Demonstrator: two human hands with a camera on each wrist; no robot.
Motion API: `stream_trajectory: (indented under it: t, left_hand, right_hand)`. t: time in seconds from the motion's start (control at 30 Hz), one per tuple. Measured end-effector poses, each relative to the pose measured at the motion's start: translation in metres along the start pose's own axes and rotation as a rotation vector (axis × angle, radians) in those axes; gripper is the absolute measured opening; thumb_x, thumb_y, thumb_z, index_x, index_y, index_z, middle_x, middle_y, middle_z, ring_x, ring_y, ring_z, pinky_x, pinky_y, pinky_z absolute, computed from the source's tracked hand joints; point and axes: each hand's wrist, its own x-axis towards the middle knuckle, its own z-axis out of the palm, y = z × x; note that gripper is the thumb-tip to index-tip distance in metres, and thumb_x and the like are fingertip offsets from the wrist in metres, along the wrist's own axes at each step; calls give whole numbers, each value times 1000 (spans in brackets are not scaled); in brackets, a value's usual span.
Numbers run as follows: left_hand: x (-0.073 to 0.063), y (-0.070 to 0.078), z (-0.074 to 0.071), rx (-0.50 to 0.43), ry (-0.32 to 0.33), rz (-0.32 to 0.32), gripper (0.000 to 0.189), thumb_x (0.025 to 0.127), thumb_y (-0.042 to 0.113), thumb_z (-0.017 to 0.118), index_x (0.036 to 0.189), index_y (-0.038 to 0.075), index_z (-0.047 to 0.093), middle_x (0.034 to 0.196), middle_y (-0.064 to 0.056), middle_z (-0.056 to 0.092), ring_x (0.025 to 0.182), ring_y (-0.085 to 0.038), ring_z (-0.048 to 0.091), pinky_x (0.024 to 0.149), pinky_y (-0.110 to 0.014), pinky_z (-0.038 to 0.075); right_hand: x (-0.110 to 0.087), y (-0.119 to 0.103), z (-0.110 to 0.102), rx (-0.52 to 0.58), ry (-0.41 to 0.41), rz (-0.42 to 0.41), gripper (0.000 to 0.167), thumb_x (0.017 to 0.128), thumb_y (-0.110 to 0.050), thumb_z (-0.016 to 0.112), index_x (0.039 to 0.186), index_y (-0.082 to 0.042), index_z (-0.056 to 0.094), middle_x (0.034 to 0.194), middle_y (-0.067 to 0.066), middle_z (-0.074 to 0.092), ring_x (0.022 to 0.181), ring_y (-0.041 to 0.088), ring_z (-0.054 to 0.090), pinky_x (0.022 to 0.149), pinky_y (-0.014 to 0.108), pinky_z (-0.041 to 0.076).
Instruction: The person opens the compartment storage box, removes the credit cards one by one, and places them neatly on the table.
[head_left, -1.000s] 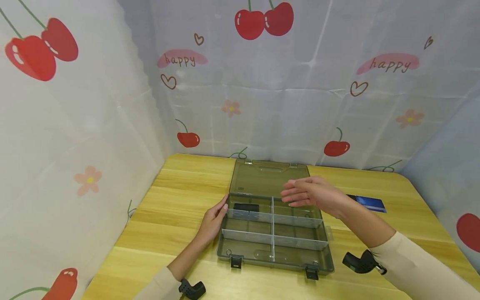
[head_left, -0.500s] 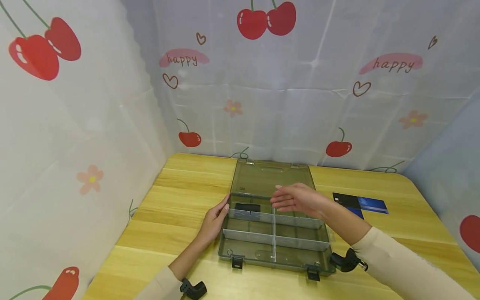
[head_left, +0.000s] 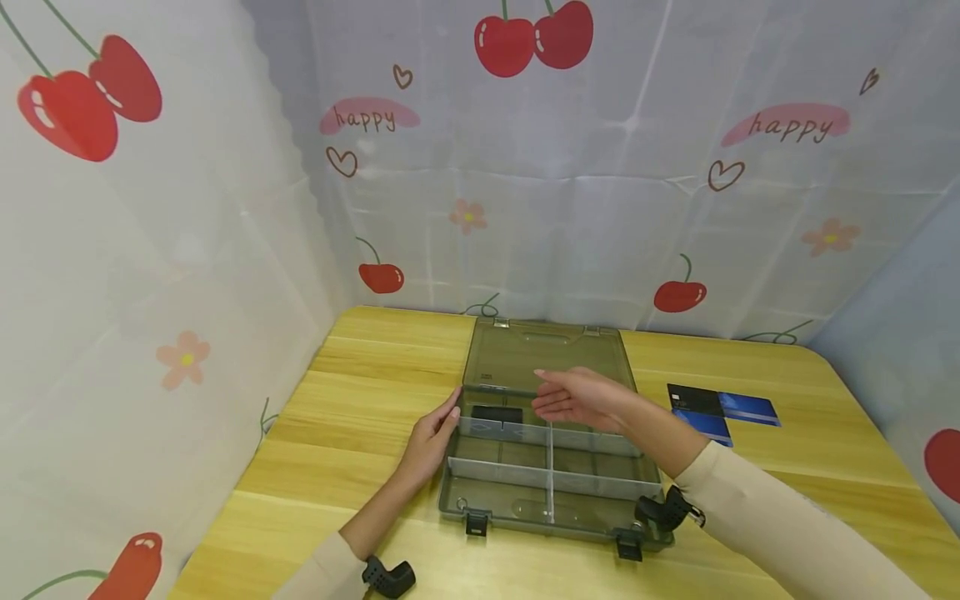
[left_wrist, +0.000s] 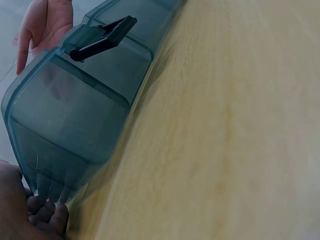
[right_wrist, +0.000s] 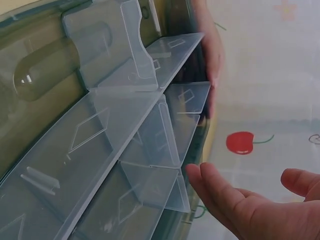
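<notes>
A translucent dark-green compartment box (head_left: 611,508) lies on the table with its lid (head_left: 543,354) folded back and clear dividers inside. My left hand (head_left: 429,442) grips the box's left wall; in the left wrist view its fingers (left_wrist: 47,212) curl against the box's corner. Over the back row of compartments hovers my right hand (head_left: 581,400), fingers extended and thumb apart, holding nothing. In the right wrist view that hand (right_wrist: 255,205) is beside the dividers (right_wrist: 135,115). A small flat black piece (head_left: 497,414) lies in the back left compartment.
Right of the box lie a black card (head_left: 693,397) and two blue cards (head_left: 748,408), partly overlapping, on the wooden table (head_left: 360,367). Two black latches (head_left: 477,523) project from the box's front edge. A cherry-printed curtain (head_left: 525,208) stands behind and at the sides.
My right hand has moved left, from above the back right compartment toward the middle divider, and more of the cards now shows. My left hand has stayed on the box wall.
</notes>
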Motion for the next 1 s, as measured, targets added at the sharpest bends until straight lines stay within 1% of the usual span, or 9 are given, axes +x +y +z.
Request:
stream_trajectory:
  t: [0.1,0.2,0.33,0.53,0.67,0.87,1.0]
  left_hand:
    - [0,0,0,0,-3,0,45,110,13,45,151,-4,40,158,-17,38,146,-31,34,117,-45,33]
    - [0,0,-1,3,2,4,45,110,12,46,151,-5,40,157,-17,39,146,-32,34,117,-46,33]
    - [1,1,-1,2,11,5,44,109,12,46,150,-5,41,157,-17,39,146,-33,35,117,-45,32]
    - [0,1,-1,3,-4,6,45,110,13,46,151,-5,40,158,-16,38,146,-31,34,117,-44,33]
    - [-1,1,-1,-5,-2,11,45,110,12,46,151,-6,40,157,-17,38,146,-33,34,117,-46,32]
    - [1,0,-1,14,-15,4,45,110,11,45,151,-5,39,158,-18,37,146,-33,33,118,-45,32]
    - [6,-17,2,29,-1,-2,45,110,13,44,152,-2,39,159,-15,37,147,-31,33,119,-43,30]
  right_hand:
    - [5,0,2,13,4,17,69,111,-33,42,147,23,26,147,41,39,140,49,39,116,47,40]
    - [10,-1,5,3,-4,38,71,110,-34,42,148,23,24,148,41,37,140,49,39,116,47,39]
    - [18,-1,9,-1,8,63,73,110,-35,43,148,23,22,148,42,35,140,50,38,117,49,37]
    - [27,2,20,-4,15,85,76,109,-34,45,147,26,19,148,47,29,140,53,36,116,51,38]
    - [33,5,25,-19,38,111,79,108,-36,47,148,25,17,150,48,25,141,53,34,116,49,39]
    - [38,6,31,-26,80,129,78,107,-34,49,148,25,17,150,46,25,141,54,33,118,51,35]
    - [40,7,33,-12,92,131,77,107,-33,50,147,25,19,148,46,28,140,54,34,118,53,35]
